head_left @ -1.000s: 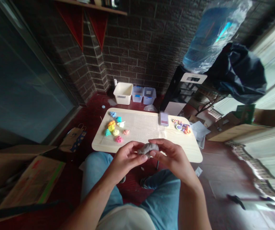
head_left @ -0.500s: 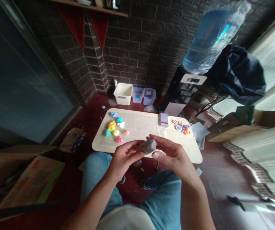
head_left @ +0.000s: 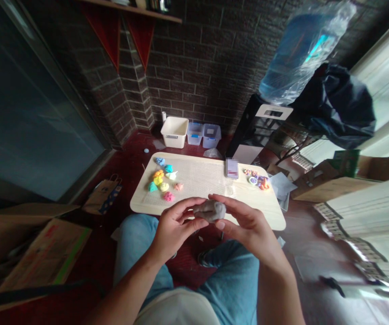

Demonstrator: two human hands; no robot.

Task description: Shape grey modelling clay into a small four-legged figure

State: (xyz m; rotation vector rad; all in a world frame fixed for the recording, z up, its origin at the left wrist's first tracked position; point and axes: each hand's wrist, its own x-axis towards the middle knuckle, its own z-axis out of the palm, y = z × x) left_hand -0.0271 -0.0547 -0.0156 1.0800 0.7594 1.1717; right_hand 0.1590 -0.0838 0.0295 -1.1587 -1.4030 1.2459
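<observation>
Between my two hands, above the near edge of the table, is a lump of grey modelling clay (head_left: 210, 211). My left hand (head_left: 177, 223) is closed on its left end, with the thumb below and the fingers along the top. On the other end, my right hand (head_left: 245, 221) pinches it between thumb and fingertips. A crease runs along the lump's near side. Several coloured clay lumps lie on the table's left part, among them a pink one (head_left: 169, 196), a yellow one (head_left: 158, 179) and a green one (head_left: 152, 187).
The pale table (head_left: 201, 159) bears a phone (head_left: 232, 168) at its back edge and small shaped clay pieces (head_left: 264, 183) on the right. Behind stand plastic bins (head_left: 175, 133) and a water dispenser (head_left: 248, 131). Cardboard boxes (head_left: 41, 257) flank me on the floor.
The grey clay has turned and shifted slightly right, showing a crease. My right fingers and thumb have closed in onto its right end; before, the thumb was apart from it.
</observation>
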